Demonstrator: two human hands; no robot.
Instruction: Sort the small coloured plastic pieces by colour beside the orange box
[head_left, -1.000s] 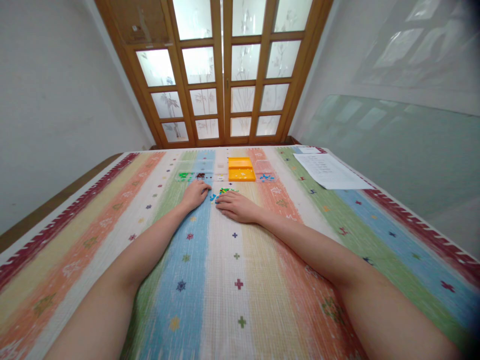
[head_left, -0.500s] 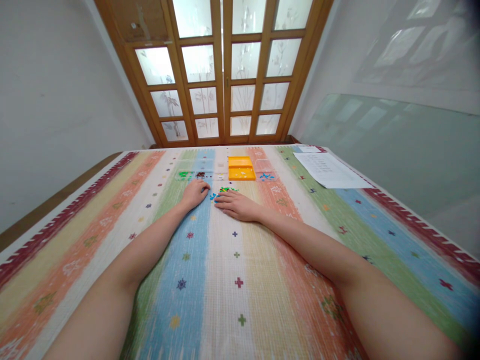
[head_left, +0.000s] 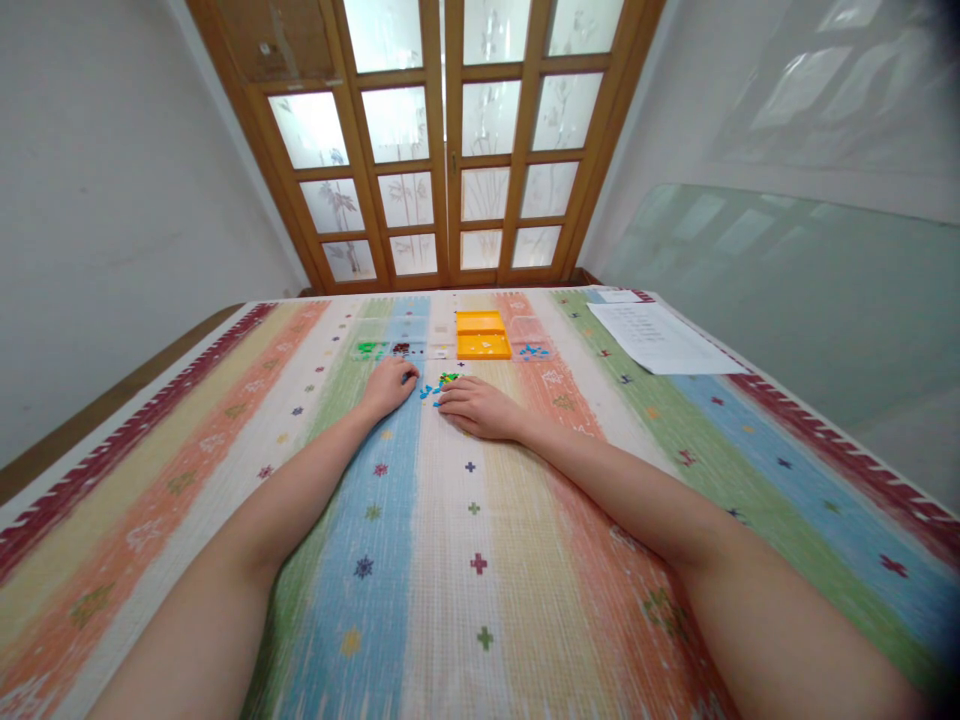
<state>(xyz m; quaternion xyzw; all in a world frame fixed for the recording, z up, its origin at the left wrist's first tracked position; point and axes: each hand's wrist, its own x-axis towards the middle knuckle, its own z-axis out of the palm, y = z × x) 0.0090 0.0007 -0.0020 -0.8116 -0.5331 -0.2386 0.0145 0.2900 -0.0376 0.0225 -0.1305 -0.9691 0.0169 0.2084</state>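
My left hand [head_left: 390, 387] rests on the cloth with its fingers curled in towards the thumb; what it holds, if anything, is hidden. Just right of it lie small blue pieces [head_left: 427, 392]. My right hand [head_left: 480, 408] lies palm down, fingers stretched out to the left, their tips beside a few blue pieces. A little pile of green and yellow pieces [head_left: 449, 378] sits just beyond those fingers, partly covered by them. The pieces are too small to tell their kind.
Beyond my hands stand a clear box with green pieces [head_left: 370, 349] and dark brown pieces [head_left: 401, 349], an open yellow box [head_left: 484, 322] with small white bits, and blue pieces [head_left: 533, 352] in a clear tray. Printed paper [head_left: 660, 340] lies right on the striped tablecloth [head_left: 450, 600].
My right hand has shifted slightly to the right, uncovering more of the blue pieces. My left hand stays in nearly the same place.
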